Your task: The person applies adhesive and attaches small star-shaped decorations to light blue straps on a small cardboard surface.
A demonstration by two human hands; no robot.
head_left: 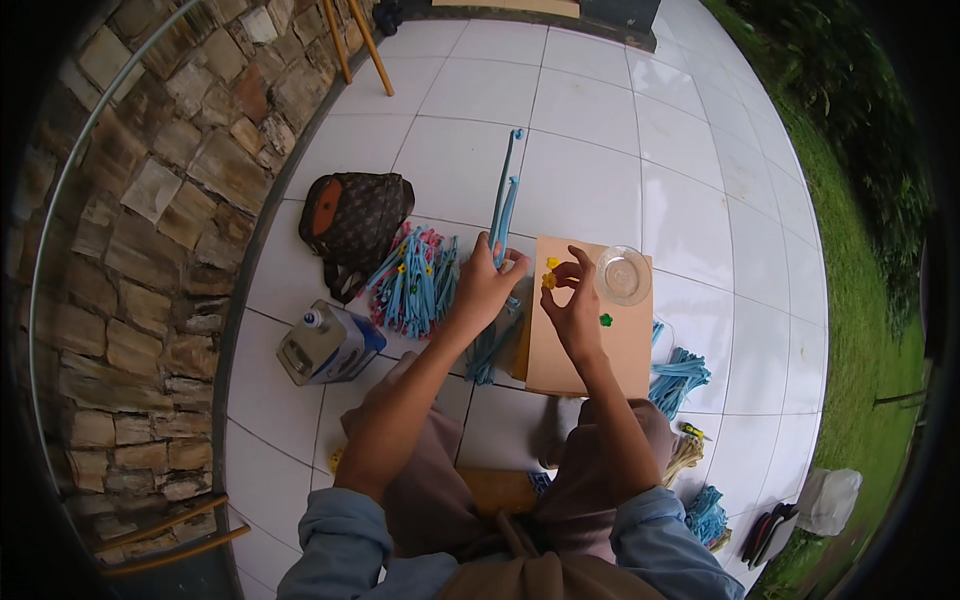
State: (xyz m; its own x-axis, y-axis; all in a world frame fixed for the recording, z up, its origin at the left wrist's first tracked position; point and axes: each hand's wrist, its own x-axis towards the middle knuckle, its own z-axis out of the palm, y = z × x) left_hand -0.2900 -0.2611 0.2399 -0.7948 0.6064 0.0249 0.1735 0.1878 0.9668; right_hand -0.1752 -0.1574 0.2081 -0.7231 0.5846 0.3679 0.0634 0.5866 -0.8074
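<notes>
My left hand [484,292] is closed around a few thin light-blue sticks [505,205], which point up and away with small knobs or curls at their far ends. Over a tan board [556,358], my right hand [576,318] pinches a small yellow flower-shaped piece [549,281] between thumb and finger, the other fingers raised. Just beyond it is a second yellow flower-shaped piece [551,263]; whether it lies on the board is unclear. A green flower-shaped piece [606,320] rests on the board to the right of that hand. At the board's far right corner stands a clear round dish [623,275].
Left of my left hand lies a pile of blue and pink sticks [412,285], beside a brown patterned bag [355,225] and a jerrycan [330,345]. Bundles of blue strips [681,380] and a yellow-handled screwdriver [692,431] are on the right. A stone wall [150,250] borders the left.
</notes>
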